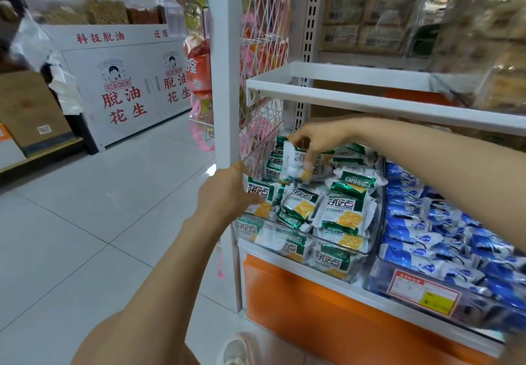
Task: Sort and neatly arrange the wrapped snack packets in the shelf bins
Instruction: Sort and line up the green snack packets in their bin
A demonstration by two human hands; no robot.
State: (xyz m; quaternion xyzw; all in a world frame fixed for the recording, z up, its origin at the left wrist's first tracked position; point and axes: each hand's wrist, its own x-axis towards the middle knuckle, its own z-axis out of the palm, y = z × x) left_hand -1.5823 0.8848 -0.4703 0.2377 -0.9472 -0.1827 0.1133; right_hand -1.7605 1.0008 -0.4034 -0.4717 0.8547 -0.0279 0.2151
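Meanwhile, one packet is held above a heaped bin.
At centre left of the frame the left hand (230, 194) is laid against a green packet (260, 194) at the bin's corner; whether it is gripped cannot be told. Just right and higher, a lifted packet (294, 159) is pinched by the right hand (318, 137) over the pile of green packets (341, 211) in the clear bin (313, 236). Since the pile stands above the front wall, packets could be pushed over the edge by a careless placement, or into the blue packets (441, 239) at the right.
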